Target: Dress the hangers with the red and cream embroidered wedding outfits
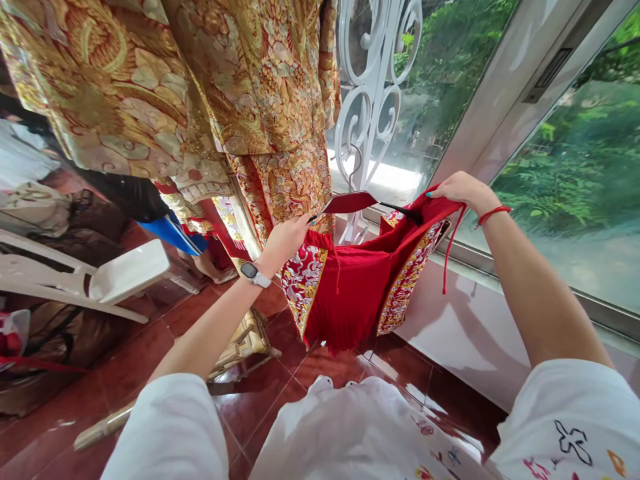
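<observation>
Red skirt (350, 287) held out at waist between hands, above floor (267, 400). Hanger's (350, 202) near tip pinched in left hand (290, 240); skirt's left edge just under those fingers, whether also gripped cannot be told. Skirt's right end clasped by fingers of right hand (463, 190), hanger's far tip just below. Clear tub (20, 327) at far left; red contents seen, not identified.

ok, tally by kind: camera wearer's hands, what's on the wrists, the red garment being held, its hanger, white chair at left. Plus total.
Hands: 2 (left hand, right hand)
Watch: 1
Red wristband: 1
Red garment: 1
Hanger: 1
White chair: 1
Total: 7
</observation>
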The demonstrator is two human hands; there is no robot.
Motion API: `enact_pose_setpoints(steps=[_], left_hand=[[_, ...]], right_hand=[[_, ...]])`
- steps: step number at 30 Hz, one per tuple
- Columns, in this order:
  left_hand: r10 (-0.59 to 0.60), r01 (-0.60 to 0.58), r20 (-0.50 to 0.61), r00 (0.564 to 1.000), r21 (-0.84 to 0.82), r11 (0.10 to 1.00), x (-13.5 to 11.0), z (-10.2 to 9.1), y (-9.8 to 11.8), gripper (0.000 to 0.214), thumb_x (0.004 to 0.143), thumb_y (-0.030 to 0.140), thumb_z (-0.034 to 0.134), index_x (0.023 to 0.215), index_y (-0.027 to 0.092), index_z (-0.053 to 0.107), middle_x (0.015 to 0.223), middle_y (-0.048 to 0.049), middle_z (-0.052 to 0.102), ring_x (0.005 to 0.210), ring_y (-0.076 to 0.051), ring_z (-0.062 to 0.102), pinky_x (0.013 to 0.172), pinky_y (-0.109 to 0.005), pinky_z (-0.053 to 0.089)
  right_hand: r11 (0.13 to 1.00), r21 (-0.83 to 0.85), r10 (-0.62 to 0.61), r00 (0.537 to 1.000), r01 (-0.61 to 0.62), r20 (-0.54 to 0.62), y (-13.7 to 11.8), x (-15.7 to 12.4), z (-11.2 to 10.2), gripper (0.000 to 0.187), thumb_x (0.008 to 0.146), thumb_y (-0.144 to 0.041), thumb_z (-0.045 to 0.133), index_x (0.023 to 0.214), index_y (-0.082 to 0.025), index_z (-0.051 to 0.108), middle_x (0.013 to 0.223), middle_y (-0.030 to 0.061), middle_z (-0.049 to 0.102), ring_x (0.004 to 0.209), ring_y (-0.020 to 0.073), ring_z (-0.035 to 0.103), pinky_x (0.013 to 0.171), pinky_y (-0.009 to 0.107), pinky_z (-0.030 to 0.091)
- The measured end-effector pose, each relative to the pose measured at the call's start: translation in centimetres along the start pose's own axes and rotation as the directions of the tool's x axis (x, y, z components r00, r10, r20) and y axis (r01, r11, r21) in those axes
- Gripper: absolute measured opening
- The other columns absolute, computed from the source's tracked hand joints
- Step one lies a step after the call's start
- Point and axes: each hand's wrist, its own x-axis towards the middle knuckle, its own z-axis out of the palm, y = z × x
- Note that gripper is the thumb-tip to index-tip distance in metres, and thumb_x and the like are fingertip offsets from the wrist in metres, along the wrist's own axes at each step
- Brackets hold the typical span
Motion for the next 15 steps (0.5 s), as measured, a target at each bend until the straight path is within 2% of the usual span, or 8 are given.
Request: enact_pose_setpoints(steps=[2,4,6,8,9,11,13,15], left_hand=[[-0.024,0.024,-0.001,1.0,0.013,1.0,-0.3,-0.3,0.3,0.041,0.108,0.03,0.027,0.133,0.015,0.056,0.107,-0.0162,0.075,0.095,-0.029,0.074,0.076,-0.034,0.054],[-0.031,0.031,0.004,0.999,0.022,0.999,-0.6,-0.6,0.5,0.04,0.108,0.029,0.027,0.132,0.015,0.056,0.105,-0.0158,0.075,0.093,-0.028,0.074,0.075,-0.034,0.054],[-0.025,0.024,0.024,0.999,0.025,0.999,-0.8,-0.9,0.9,0.039,0.108,0.027,0.028,0.133,0.015,0.054,0.105,-0.0159,0.074,0.094,-0.028,0.074,0.076,-0.033,0.054],[-0.023,0.023,0.046,0.999,0.01,1.0,-1.0,-1.0,1.5,0.038,0.107,0.026,0.028,0.136,0.016,0.052,0.105,-0.0154,0.074,0.095,-0.026,0.074,0.077,-0.032,0.053],[-0.028,0.028,0.049,0.998,-0.002,1.0,-1.1,-0.9,1.8,0.039,0.108,0.025,0.028,0.138,0.016,0.051,0.105,-0.015,0.074,0.095,-0.026,0.074,0.078,-0.032,0.053],[-0.051,0.052,0.042,0.998,-0.024,0.998,-1.3,-0.7,2.3,0.039,0.108,0.026,0.028,0.14,0.017,0.049,0.103,-0.0143,0.074,0.094,-0.026,0.074,0.078,-0.031,0.053],[-0.073,0.074,0.022,0.997,-0.032,0.997,-1.2,-0.5,2.4,0.04,0.108,0.029,0.028,0.139,0.017,0.05,0.104,-0.0147,0.075,0.095,-0.027,0.074,0.078,-0.032,0.053],[-0.076,0.076,0.002,0.997,-0.032,0.997,-1.0,-0.4,2.0,0.041,0.108,0.031,0.028,0.138,0.016,0.053,0.107,-0.0161,0.074,0.097,-0.028,0.074,0.078,-0.034,0.053]], right_hand=[[0.99,-0.127,0.073,0.996,-0.065,0.057,-1.6,-1.0,-2.1,0.016,0.081,-0.015,0.072,0.077,-0.001,0.076,0.067,0.0072,0.065,0.06,0.0103,0.049,0.065,0.03,0.039],[0.987,-0.143,0.088,0.993,-0.077,0.074,-3.0,-2.6,-4.2,0.017,0.083,-0.011,0.068,0.091,-0.001,0.078,0.08,0.0097,0.071,0.067,0.0117,0.053,0.071,0.032,0.042],[0.999,-0.048,0.012,0.996,-0.008,0.088,-4.8,-4.9,-5.6,0.028,0.086,-0.008,0.063,0.11,-0.002,0.076,0.094,0.0117,0.074,0.074,0.0132,0.057,0.077,0.033,0.046],[0.99,0.033,-0.138,0.987,0.136,0.085,-7.1,-7.9,-5.4,0.045,0.086,-0.009,0.061,0.131,-0.005,0.067,0.106,0.0124,0.074,0.081,0.0166,0.062,0.081,0.033,0.049],[0.977,0.007,-0.213,0.975,0.213,0.069,-8.3,-9.7,-4.6,0.054,0.085,-0.009,0.061,0.139,-0.007,0.062,0.107,0.0124,0.074,0.084,0.0194,0.064,0.082,0.035,0.051],[0.946,-0.116,-0.298,0.953,0.302,0.053,-10.2,-13.4,-1.4,0.061,0.085,-0.008,0.055,0.146,-0.013,0.055,0.106,0.0126,0.074,0.087,0.025,0.068,0.081,0.037,0.052],[0.941,-0.218,-0.246,0.966,0.258,0.083,-11.1,-16.3,3.0,0.061,0.09,-0.01,0.047,0.151,-0.015,0.047,0.097,0.013,0.074,0.083,0.0272,0.07,0.075,0.037,0.052],[0.935,-0.298,-0.161,0.979,0.193,0.127,-10.8,-18.0,7.6,0.061,0.093,-0.007,0.038,0.153,-0.016,0.04,0.094,0.0135,0.073,0.08,0.0276,0.071,0.07,0.035,0.05]])
